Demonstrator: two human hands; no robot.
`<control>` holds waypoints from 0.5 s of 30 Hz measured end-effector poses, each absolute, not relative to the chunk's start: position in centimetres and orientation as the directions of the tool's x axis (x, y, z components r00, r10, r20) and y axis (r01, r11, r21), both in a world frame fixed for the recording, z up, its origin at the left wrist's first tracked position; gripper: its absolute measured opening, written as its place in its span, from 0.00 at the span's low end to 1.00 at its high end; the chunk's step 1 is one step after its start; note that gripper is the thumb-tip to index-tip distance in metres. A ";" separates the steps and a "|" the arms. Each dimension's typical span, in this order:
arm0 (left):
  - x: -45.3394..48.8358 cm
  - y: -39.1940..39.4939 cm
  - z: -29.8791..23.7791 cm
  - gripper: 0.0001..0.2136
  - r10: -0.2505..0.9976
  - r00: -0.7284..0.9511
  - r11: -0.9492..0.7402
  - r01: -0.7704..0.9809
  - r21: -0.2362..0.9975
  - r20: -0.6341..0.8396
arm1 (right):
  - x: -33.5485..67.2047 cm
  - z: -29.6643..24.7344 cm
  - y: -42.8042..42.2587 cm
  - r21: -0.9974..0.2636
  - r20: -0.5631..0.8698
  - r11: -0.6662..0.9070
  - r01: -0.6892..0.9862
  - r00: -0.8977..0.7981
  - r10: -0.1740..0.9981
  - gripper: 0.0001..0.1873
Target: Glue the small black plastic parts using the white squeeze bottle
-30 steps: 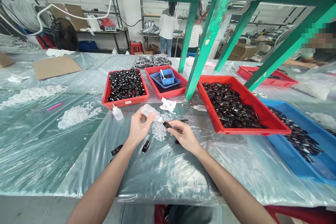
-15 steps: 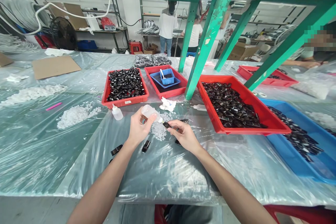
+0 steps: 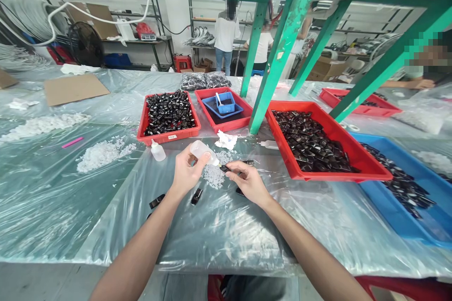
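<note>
Fingers of the left hand [image 3: 186, 169] pinch a bottle [image 3: 201, 149] against the thumb, its nozzle tipped down at a black piece [image 3: 224, 168]. Thumb and fingers of the right hand [image 3: 249, 181] pinch that piece; whether nozzle and piece touch cannot be told. Both are held over white bits [image 3: 213, 178], scattered on the table [image 3: 212, 235] under wrinkled clear plastic.

Nearer the person than the bits lie loose pieces [image 3: 197, 196]; just beyond the bits is a crumpled tissue [image 3: 226, 140]. Left of the bits stands another bottle [image 3: 158, 152], and farther left is a white heap [image 3: 104, 155].

Past the bits, to the left, sits a red tray [image 3: 165, 138] full of black pieces; to the right, a larger red tray [image 3: 339, 176] overlaps a blue tray [image 3: 391, 211]. Between these red trays, beyond the bits, rises a green post [image 3: 271, 70]. Across the room, well beyond the bits, a person in white [image 3: 225, 33] stands at shelves [image 3: 203, 20], with a fan [image 3: 84, 46] to the left.
</note>
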State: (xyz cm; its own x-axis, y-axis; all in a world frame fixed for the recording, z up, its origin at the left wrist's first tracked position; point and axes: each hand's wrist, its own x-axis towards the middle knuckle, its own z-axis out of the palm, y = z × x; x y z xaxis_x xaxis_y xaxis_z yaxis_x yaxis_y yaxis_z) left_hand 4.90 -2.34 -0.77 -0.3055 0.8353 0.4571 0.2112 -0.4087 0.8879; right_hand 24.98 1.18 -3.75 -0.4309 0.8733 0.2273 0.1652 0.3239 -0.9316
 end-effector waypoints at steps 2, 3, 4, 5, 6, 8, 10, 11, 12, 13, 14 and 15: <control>4.9 -2.4 -0.7 0.13 0.843 -0.307 -0.400 0.191 0.896 0.442 | 25.0 -3.8 1.2 -0.930 0.228 0.326 0.167 -0.433 0.872 0.12; 4.9 -2.4 -0.7 0.12 0.844 -0.310 -0.397 0.185 0.899 0.437 | 25.0 -3.8 1.2 -0.930 0.231 0.329 0.166 -0.431 0.872 0.12; 4.9 -2.4 -0.7 0.12 0.843 -0.314 -0.398 0.184 0.899 0.438 | 25.0 -3.8 1.2 -0.929 0.236 0.331 0.164 -0.426 0.873 0.12; 4.9 -2.4 -0.8 0.11 0.838 -0.318 -0.402 0.188 0.896 0.443 | 25.0 -3.9 1.2 -0.928 0.241 0.335 0.164 -0.420 0.875 0.12; 4.9 -2.4 -0.8 0.10 0.832 -0.322 -0.408 0.196 0.892 0.451 | 24.9 -3.9 1.2 -0.927 0.246 0.338 0.165 -0.414 0.876 0.12; 4.9 -2.3 -0.9 0.09 0.825 -0.323 -0.416 0.211 0.885 0.465 | 24.9 -3.9 1.2 -0.924 0.249 0.342 0.170 -0.409 0.878 0.12; 5.0 -2.3 -0.9 0.10 0.828 -0.321 -0.411 0.209 0.887 0.460 | 24.9 -3.8 1.1 -0.923 0.245 0.342 0.175 -0.418 0.875 0.12; 5.0 -2.3 -0.9 0.11 0.832 -0.322 -0.406 0.200 0.892 0.451 | 24.9 -3.8 1.1 -0.923 0.241 0.341 0.176 -0.426 0.872 0.12; 5.0 -2.3 -0.9 0.12 0.837 -0.325 -0.400 0.188 0.897 0.441 | 24.9 -3.7 1.1 -0.924 0.237 0.339 0.175 -0.431 0.871 0.12; 4.9 -2.3 -0.8 0.13 0.840 -0.329 -0.396 0.173 0.902 0.432 | 25.0 -3.7 1.1 -0.926 0.234 0.335 0.174 -0.433 0.871 0.12; 4.9 -2.2 -0.8 0.13 0.842 -0.336 -0.392 0.156 0.907 0.422 | 25.0 -3.7 1.1 -0.929 0.229 0.329 0.171 -0.432 0.872 0.12; 4.9 -2.2 -0.8 0.14 0.843 -0.345 -0.389 0.138 0.911 0.412 | 25.0 -3.7 1.2 -0.931 0.226 0.323 0.168 -0.429 0.875 0.12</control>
